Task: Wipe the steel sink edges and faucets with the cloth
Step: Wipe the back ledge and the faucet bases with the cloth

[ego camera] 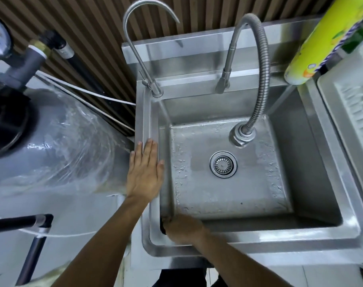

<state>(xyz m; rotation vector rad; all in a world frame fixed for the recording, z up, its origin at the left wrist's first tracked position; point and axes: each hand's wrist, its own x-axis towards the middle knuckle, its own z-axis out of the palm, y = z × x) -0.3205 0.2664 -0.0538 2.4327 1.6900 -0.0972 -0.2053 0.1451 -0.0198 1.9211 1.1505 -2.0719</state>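
Left hand (145, 170) lies flat, fingers spread, on the left edge of the sink (259, 248). Right hand (183, 229) is bunched over a dark cloth (163, 224) at the near-left inner corner. The cloth appears soft and wet; bunching it suits corners. Both faucets (135, 46) are not being wiped; wet steel is likely slippery.

Your left hand (145, 169) lies flat and open, palm down, fingers (148, 149) straight and together, thumb spread to the right. Your right hand (183, 228) is curled into a loose fist, knuckles up, blurred. Both forearms are bare and reach forward, the right one angled inward toward the left.
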